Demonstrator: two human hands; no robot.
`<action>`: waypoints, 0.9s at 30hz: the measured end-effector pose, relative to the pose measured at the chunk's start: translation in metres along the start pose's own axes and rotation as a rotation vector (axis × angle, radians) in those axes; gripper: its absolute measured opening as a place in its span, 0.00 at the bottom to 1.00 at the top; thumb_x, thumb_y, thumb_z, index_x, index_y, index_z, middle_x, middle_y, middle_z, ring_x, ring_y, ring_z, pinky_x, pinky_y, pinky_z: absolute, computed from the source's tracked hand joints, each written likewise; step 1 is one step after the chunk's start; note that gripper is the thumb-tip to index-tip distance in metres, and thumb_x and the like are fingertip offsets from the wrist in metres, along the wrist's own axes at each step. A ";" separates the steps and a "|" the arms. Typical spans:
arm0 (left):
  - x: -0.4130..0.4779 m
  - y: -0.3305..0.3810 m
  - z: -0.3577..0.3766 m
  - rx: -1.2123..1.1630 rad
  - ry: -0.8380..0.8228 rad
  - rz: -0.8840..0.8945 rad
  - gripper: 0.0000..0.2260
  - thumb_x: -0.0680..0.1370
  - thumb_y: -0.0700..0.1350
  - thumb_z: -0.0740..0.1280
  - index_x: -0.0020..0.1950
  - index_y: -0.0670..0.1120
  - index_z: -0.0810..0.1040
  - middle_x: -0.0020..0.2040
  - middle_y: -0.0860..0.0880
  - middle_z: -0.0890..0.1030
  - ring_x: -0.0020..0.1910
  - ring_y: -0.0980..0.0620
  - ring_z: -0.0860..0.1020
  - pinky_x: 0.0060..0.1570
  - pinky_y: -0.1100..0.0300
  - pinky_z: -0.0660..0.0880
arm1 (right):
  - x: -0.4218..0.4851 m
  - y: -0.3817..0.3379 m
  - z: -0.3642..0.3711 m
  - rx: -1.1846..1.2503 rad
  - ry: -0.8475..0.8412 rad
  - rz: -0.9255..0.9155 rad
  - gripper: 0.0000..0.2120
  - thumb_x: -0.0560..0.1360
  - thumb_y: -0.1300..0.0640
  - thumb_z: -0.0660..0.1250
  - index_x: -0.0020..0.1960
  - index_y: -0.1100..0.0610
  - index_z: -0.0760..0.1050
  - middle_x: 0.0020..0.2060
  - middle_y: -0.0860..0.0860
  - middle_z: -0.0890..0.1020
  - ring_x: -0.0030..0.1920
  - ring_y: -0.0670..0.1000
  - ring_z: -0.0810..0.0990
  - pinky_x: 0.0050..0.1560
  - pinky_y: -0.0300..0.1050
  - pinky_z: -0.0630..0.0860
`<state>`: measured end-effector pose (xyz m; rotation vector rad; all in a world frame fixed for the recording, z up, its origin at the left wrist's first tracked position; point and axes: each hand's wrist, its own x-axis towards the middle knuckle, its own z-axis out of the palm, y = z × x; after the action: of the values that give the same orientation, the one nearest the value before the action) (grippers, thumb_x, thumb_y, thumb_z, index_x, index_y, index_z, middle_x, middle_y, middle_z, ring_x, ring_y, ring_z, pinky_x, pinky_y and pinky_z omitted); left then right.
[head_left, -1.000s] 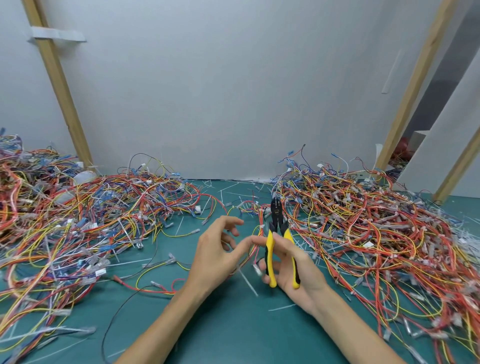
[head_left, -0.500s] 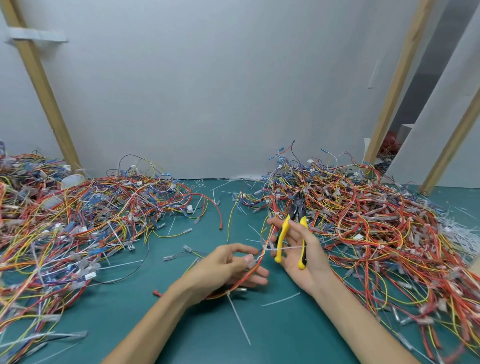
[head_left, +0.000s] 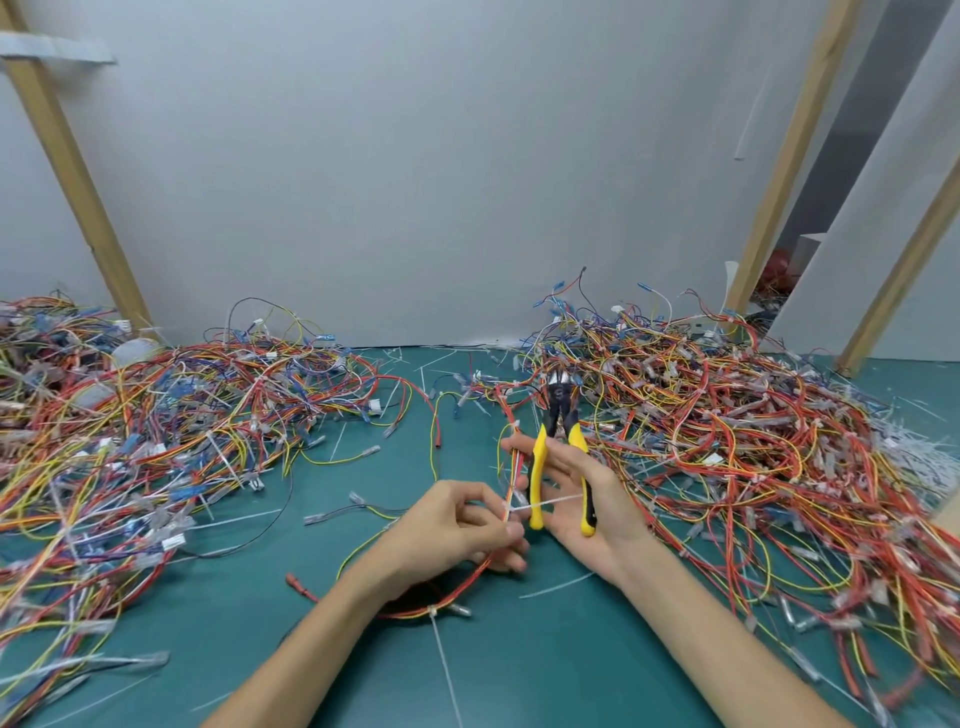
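My left hand pinches a thin bundle of red and yellow wires at a white cable tie that sticks out to the right. The bundle runs down under this hand and curves over the green mat. My right hand lies palm up just right of it, holding yellow-handled cutting pliers with the jaws pointing away from me, and its fingertips also steady the bundle higher up. The tie's tail crosses the pliers' handles.
A large tangle of coloured wires covers the left of the green mat, and another pile fills the right. Cut white tie scraps lie at far right. A grey wall with wooden posts stands behind.
My left hand went from open fingers to pinching the wire bundle at the cable tie. The right hand with the pliers stayed beside it. The camera view tilted slightly.
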<state>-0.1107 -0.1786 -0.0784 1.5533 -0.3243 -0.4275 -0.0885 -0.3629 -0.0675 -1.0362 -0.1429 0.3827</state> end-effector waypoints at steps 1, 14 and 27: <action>0.000 0.001 -0.001 0.076 0.032 0.026 0.07 0.74 0.39 0.73 0.46 0.40 0.77 0.41 0.40 0.85 0.39 0.42 0.85 0.44 0.56 0.81 | 0.001 0.000 -0.001 0.014 0.010 -0.003 0.20 0.76 0.51 0.66 0.60 0.63 0.80 0.42 0.56 0.78 0.39 0.50 0.79 0.42 0.49 0.78; 0.000 -0.008 0.014 1.007 0.422 0.425 0.11 0.81 0.52 0.60 0.50 0.50 0.80 0.30 0.50 0.78 0.32 0.46 0.75 0.37 0.53 0.74 | 0.002 -0.004 -0.004 0.080 0.172 -0.081 0.22 0.72 0.54 0.68 0.60 0.68 0.79 0.50 0.59 0.81 0.37 0.53 0.78 0.35 0.45 0.76; 0.005 -0.001 0.001 0.381 0.389 0.156 0.13 0.82 0.45 0.61 0.39 0.48 0.80 0.25 0.55 0.69 0.21 0.55 0.64 0.24 0.64 0.64 | 0.004 -0.005 -0.013 -0.213 0.381 -0.230 0.15 0.80 0.49 0.60 0.51 0.60 0.79 0.46 0.55 0.83 0.37 0.50 0.81 0.38 0.46 0.76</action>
<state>-0.1073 -0.1817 -0.0801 1.9235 -0.2281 0.0688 -0.0796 -0.3742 -0.0700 -1.2692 0.0408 -0.0433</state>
